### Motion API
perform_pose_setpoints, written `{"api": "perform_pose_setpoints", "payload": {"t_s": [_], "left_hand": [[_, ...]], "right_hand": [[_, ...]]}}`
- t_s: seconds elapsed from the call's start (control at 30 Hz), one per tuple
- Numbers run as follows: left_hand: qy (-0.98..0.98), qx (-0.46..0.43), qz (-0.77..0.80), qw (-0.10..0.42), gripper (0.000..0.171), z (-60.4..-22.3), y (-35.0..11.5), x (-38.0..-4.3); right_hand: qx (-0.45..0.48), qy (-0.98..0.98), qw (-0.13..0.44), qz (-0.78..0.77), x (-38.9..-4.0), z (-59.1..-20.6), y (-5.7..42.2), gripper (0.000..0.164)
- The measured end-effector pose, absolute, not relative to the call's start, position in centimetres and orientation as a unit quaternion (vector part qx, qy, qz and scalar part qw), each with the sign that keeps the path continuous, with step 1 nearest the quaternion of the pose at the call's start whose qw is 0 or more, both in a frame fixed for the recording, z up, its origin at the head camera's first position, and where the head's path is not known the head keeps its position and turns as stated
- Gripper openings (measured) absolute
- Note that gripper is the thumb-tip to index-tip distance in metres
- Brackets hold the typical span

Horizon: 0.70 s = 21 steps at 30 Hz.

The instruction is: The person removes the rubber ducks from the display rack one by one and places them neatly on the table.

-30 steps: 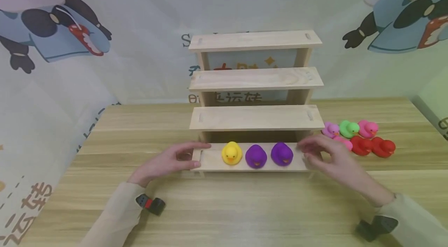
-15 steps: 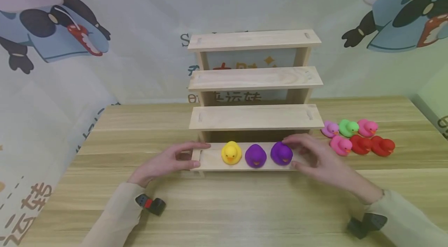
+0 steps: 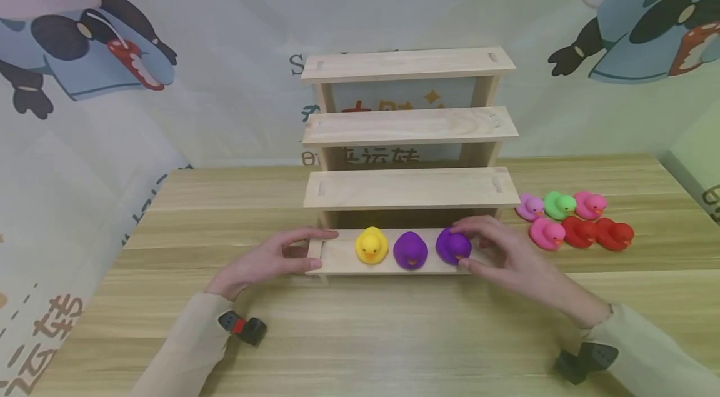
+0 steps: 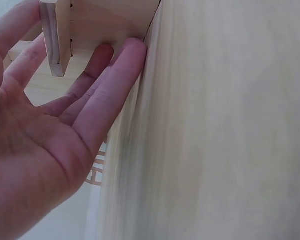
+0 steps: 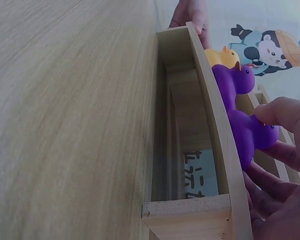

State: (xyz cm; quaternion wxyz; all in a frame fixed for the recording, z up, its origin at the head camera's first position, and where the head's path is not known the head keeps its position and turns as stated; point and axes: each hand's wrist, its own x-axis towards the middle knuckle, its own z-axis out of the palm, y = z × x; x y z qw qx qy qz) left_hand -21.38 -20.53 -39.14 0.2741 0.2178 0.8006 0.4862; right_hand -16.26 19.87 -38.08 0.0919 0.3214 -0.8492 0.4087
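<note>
A stepped wooden rack [image 3: 410, 187] stands on the table. On its lowest step, from the left, sit a yellow rubber duck [image 3: 371, 246], a purple rubber duck [image 3: 410, 251] and a second purple rubber duck [image 3: 452, 245] towards the right end. My right hand [image 3: 514, 256] pinches that rightmost purple duck between thumb and fingers; the right wrist view shows the thumb [image 5: 285, 112] against its head. At the left end of the same step, my left hand [image 3: 270, 259] grips the board, some fingers [image 4: 112, 90] against the side panel beneath it.
To the right of the rack lie more rubber ducks: a lilac one [image 3: 530, 207], a green one [image 3: 559, 206], two pink ones [image 3: 547, 234] and two red ones [image 3: 615, 234]. Behind the rack hangs a printed cloth [image 3: 242, 59] with cartoon figures.
My right hand has moved left from the step's right end to the rightmost purple duck and closed its thumb and fingers on it. My left hand has stayed in place.
</note>
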Motion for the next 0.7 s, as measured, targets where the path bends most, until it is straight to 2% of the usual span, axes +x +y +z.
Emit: {"api": "perform_pose_setpoints", "payload": {"t_s": [0.7], "left_hand": [[0.791,0.214,0.498,0.282,0.052,-39.3,-20.5,-21.6]], "right_hand": [[0.307,-0.857,0.124,0.395,-15.4,-37.7,22.3,0.053]]}}
